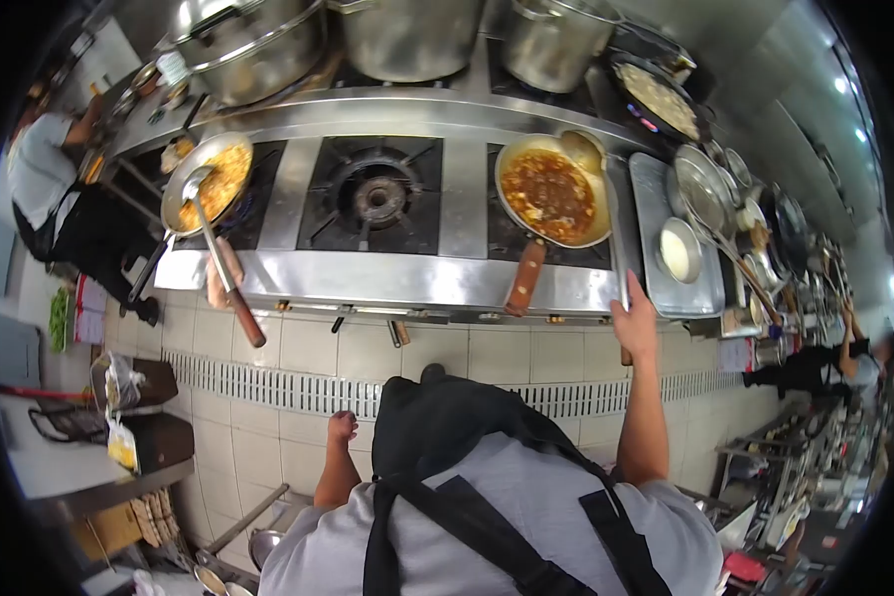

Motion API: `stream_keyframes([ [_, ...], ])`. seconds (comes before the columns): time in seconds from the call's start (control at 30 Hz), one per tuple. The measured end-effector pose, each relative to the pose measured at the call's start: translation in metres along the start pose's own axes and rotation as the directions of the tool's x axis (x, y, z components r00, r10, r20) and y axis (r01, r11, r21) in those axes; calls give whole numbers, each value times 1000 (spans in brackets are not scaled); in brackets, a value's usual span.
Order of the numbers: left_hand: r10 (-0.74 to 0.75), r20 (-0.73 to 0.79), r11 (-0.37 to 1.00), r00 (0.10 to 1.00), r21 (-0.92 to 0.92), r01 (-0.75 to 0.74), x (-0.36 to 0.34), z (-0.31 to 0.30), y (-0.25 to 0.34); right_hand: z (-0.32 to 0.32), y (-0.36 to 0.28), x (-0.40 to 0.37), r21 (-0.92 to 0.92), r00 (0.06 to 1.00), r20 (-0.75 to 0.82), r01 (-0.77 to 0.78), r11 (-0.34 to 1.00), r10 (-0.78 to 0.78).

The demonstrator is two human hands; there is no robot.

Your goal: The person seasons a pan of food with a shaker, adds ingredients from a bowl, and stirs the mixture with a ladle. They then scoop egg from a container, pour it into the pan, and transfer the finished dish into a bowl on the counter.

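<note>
My right hand (636, 316) is closed around the handle of a ladle (582, 151), whose bowl rests at the upper rim of a pan (605, 221). Reddish-brown sauce with chunks (548, 194) fills this pan, and its wooden handle (526, 278) points toward me. Held low beside my body, my left hand (343, 427) is curled into a fist with nothing visible in it. At the left burner, another hand (224, 274), whose arm is not visible, is at the long handle of a second ladle (197, 185) over a pan of orange-yellow food (219, 184).
Large steel pots (407, 40) stand along the back. Between the two pans is an unlit burner (377, 199). On the right, a metal tray (656, 268) holds a white-filled bowl (678, 250). One person (45, 164) stands far left, another (854, 363) far right.
</note>
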State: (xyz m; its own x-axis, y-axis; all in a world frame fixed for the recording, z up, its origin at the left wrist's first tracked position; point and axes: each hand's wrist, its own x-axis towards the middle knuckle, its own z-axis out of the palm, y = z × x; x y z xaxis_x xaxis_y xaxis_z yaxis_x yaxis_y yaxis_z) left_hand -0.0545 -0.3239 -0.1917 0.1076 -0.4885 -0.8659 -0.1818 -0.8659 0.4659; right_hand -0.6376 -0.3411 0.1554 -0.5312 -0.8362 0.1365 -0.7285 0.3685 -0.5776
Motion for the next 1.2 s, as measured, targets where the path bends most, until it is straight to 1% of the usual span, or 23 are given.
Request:
stream_keyframes([
  [0.03,2,0,999,1000,-32,-2,2,-1,-3,0,-1,0,7,1000,4,-16,1000,16],
  [0.07,8,17,1000,1000,-15,-8,2,0,-2,0,1,-1,0,999,-14,-31,1000,31],
  [0.13,-8,-16,999,1000,-49,7,1,0,-1,1,6,-1,2,1000,-13,0,1000,0],
  [0.17,-4,-6,999,1000,-38,4,0,0,1,-1,1,-3,-3,1000,-24,-10,1000,10],
  [0.23,-17,-18,999,1000,-44,17,-2,1,3,-7,-11,-4,21,996,34,-80,997,79],
  [0.4,-6,-9,999,1000,-39,5,-9,0,10,-11,-12,-6,27,996,22,-85,996,84],
  [0.47,-12,-18,1000,1000,-29,12,-8,0,11,-14,-14,-6,15,992,40,-118,993,117],
  [0.6,2,-6,999,1000,-37,-3,-6,-1,9,-12,-4,-6,16,993,45,-114,993,113],
  [0.67,13,-1,999,1000,-36,-13,-6,-1,8,-8,2,-6,26,997,20,-70,997,70],
  [0.77,9,2,999,1000,-31,-9,-8,-2,6,-8,-1,-7,26,993,38,-110,994,109],
  [0.87,-21,-8,999,1000,-40,21,-7,-1,4,-6,4,-7,24,993,42,-112,993,111],
  [1.0,-27,-22,999,999,-35,26,-10,0,4,-5,4,-6,-6,995,26,-99,995,99],
  [1.2,-17,-3,998,1000,-62,17,-10,0,8,-5,-3,-2,-12,993,36,-110,994,110],
])
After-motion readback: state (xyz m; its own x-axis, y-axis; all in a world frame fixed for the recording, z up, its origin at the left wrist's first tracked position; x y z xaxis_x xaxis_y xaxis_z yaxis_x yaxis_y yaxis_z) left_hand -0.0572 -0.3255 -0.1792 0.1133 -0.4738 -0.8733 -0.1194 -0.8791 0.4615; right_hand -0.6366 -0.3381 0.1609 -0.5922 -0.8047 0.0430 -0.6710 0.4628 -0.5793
